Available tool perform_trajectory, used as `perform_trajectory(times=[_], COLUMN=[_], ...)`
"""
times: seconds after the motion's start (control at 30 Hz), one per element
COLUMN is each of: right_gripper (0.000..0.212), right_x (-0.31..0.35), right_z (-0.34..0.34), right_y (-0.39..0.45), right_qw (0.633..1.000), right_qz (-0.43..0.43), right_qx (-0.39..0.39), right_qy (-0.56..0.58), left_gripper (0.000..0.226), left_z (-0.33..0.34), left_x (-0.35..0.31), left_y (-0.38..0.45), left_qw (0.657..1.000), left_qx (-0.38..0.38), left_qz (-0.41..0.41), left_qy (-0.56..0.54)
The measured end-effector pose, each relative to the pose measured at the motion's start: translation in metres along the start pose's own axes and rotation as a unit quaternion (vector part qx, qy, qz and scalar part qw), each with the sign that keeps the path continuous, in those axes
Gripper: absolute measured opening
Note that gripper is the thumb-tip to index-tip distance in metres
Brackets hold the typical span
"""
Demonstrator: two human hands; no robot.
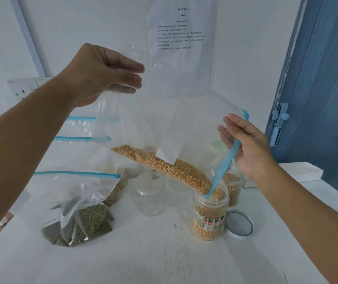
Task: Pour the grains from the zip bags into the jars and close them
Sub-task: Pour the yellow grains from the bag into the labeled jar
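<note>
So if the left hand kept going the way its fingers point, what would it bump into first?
The left hand points rightward while holding the clear bag by its raised end. Going straight on, the fingers would press into that bag; the paper sheet seems farther back on the wall, though depth is unclear.

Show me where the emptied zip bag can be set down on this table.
The near table is bare, in front of the green-grain bag and corn jar. A smaller gap lies between those two, below the empty jar. Farther back, bags and jars crowd together; the lid sits right of the corn jar.

Back jars [232,187] half hidden; wall sheet [181,29] text too blurry.
</note>
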State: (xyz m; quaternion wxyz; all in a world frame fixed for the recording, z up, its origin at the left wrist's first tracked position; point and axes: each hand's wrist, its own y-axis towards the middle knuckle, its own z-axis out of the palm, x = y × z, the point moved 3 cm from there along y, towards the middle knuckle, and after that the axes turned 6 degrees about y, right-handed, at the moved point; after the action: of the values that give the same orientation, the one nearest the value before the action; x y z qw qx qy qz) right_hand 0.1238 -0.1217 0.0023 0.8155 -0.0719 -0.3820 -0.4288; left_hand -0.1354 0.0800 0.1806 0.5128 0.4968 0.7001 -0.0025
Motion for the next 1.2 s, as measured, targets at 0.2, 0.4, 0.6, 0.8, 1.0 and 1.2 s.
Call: perform_trajectory(times=[0.2, 0.4, 0.6, 0.8, 1.0, 1.2], right_gripper=[0.024, 0.025, 0.025, 0.023, 0.023, 0.023], right_x=[0.002, 0.002, 0.002, -0.001, -0.001, -0.003], right_z=[-0.002, -0.003, -0.004, -0.001, 0.001, 0.005], right_y=[-0.004, -0.008, -0.008, -0.010, -0.010, -0.009], right_qw=[1.000, 1.000, 1.000, 1.000, 1.000, 1.000], right_qz=[0.000, 0.004, 0.004, 0.003, 0.002, -0.001], right_qx=[0.004, 0.001, 0.000, 0.001, 0.001, -0.001], right_qy=[0.004, 0.015, 0.024, 0.026, 0.030, 0.031], left_gripper=[0.039, 0.041, 0.036, 0.037, 0.034, 0.035], left_z=[0.004, 0.005, 0.006, 0.004, 0.002, -0.001], left_x=[-0.003, -0.015, -0.021, -0.023, -0.024, -0.026], left_y=[0.001, 0.003, 0.005, 0.003, 0.002, 0.003], left_qw=[1.000, 1.000, 0.999, 0.999, 0.999, 0.999], left_qx=[-0.002, 0.007, 0.010, 0.013, 0.012, 0.009], left_qz=[0.010, 0.015, 0.015, 0.017, 0.019, 0.019], left_qy=[0.002, 0.024, 0.027, 0.029, 0.027, 0.030])
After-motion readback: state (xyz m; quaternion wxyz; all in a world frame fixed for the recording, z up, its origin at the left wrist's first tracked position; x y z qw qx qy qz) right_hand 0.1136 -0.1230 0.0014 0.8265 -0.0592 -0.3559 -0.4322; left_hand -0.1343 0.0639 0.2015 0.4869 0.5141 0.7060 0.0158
